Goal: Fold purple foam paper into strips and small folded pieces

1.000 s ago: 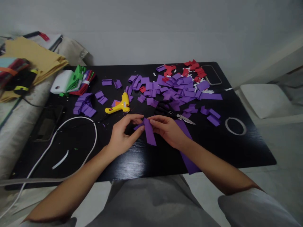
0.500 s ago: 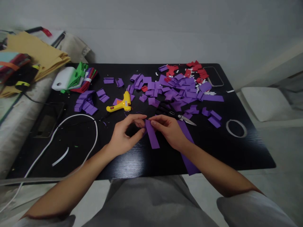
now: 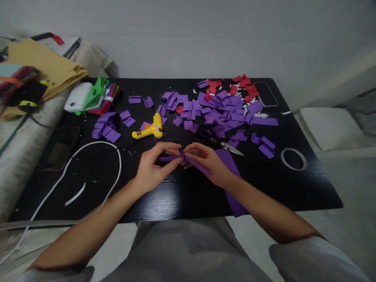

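Right now both hands meet over the near middle of the black tabletop (image 3: 182,196). The left hand (image 3: 154,166) and the right hand (image 3: 207,160) each pinch the same purple paper strip (image 3: 188,159). The strip is bent at the middle, where the fingertips come together. One half runs out flat to the left, under the left thumb. The other half slants down and to the right, along the right palm. So its long way goes mostly side to side, with the bend pointing away from the person. It is held a little above the tabletop.

Under the right wrist lies a long purple sheet (image 3: 232,184), running from the hands down to the near edge of the tabletop. Black scissors (image 3: 216,141) lie just past the right hand, with the blades pointing right. A yellow glue gun (image 3: 148,131) lies just past the left hand, its tip pointing away from the person. Farther back is a heap of folded purple pieces (image 3: 217,111), with red scraps (image 3: 239,86) behind it. A white cord (image 3: 88,164) curves on the left side.
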Demonstrator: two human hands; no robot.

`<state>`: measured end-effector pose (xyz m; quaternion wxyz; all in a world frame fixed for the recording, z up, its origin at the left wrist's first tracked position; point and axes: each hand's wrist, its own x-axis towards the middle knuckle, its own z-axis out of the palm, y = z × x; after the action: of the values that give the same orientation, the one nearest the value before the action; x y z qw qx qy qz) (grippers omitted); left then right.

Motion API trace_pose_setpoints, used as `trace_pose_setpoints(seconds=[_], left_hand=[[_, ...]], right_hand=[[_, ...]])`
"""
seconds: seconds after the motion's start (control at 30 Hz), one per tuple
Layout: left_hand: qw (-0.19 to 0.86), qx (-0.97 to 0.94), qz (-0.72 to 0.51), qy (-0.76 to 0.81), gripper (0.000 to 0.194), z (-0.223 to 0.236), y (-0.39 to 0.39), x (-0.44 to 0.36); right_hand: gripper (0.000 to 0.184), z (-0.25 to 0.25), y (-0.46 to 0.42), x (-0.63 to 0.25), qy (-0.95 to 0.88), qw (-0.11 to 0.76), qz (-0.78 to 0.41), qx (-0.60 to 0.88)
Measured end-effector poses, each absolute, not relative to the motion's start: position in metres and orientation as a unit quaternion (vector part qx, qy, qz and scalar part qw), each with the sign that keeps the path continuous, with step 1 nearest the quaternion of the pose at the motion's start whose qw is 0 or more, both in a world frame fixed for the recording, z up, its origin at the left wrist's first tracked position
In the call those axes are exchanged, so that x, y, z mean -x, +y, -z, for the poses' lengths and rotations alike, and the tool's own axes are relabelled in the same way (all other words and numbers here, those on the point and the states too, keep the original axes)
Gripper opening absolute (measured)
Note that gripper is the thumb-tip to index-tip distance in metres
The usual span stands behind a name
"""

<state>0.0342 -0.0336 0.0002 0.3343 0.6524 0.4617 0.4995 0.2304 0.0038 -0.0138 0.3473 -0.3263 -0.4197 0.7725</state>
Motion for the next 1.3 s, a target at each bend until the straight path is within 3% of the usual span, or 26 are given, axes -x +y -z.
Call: trace_pose_setpoints(seconds=[0.53, 0.7, 0.8, 0.9, 1.0, 1.1, 1.3], left_hand=[[0.266, -0.704, -0.481, 0.449, 0.021, -0.002, -0.027, -0.031], [0.286, -0.682, -0.488, 0.464, 0.006, -0.002, -0.027, -0.033], [0.329, -0.635, -0.494, 0.495, 0.011, -0.002, -0.027, -0.034], [0.375, -0.581, -0.502, 0.519, 0.016, -0.002, -0.027, -0.034], [0.39, -0.554, -0.507, 0.533, 0.018, -0.002, -0.027, -0.034], [0.388, -0.569, -0.504, 0.522, 0.015, -0.001, -0.027, -0.035], [0.305, -0.657, -0.5, 0.474, 0.004, -0.002, -0.027, -0.032]], right_hand=[[0.027, 0.011, 0.004, -0.233, -0.354, 0.333, -0.821, 0.3], [0.024, 0.01, 0.006, -0.232, -0.319, 0.336, -0.839, 0.286], [0.023, 0.012, 0.006, -0.231, -0.316, 0.339, -0.836, 0.295], [0.021, 0.012, 0.001, -0.229, -0.375, 0.414, -0.758, 0.336], [0.028, 0.012, -0.007, -0.228, -0.515, 0.51, -0.583, 0.367], [0.031, 0.011, -0.011, -0.229, -0.628, 0.502, -0.463, 0.372], [0.011, 0.012, -0.006, -0.231, -0.689, 0.465, -0.425, 0.36]])
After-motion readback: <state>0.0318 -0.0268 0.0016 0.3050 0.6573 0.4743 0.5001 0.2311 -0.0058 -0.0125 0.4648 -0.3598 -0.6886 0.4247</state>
